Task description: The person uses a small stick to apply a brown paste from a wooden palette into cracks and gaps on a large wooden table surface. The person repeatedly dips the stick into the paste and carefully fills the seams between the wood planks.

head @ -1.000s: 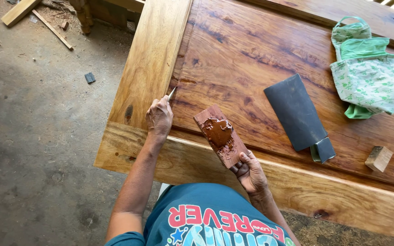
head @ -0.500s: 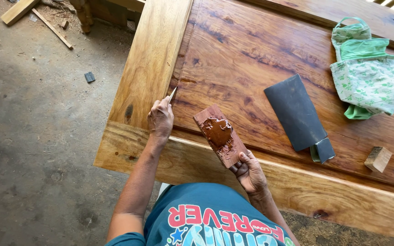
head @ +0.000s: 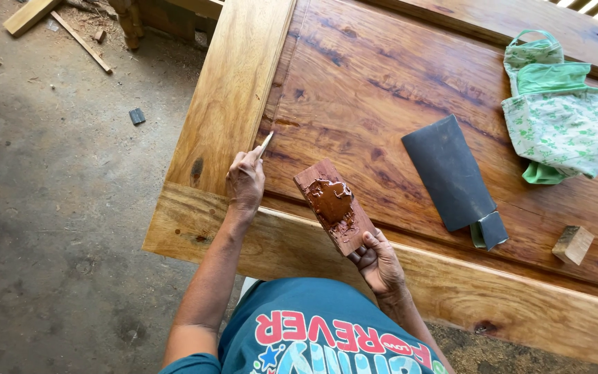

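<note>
My left hand (head: 246,181) grips a thin pale stick (head: 265,143) whose tip touches the seam between the light frame (head: 233,104) and the dark panel (head: 375,104) of a wooden door lying flat. My right hand (head: 378,262) holds a small flat board (head: 335,206) by its near end, tilted over the panel's lower edge. A blob of reddish-brown putty (head: 329,201) sits on that board.
A dark sheet of sandpaper (head: 449,172) lies folded on the panel, a green patterned cloth (head: 555,114) at the far right and a small wood block (head: 573,244) near the lower rail. Offcuts (head: 32,14) lie on the concrete floor (head: 57,208) to the left.
</note>
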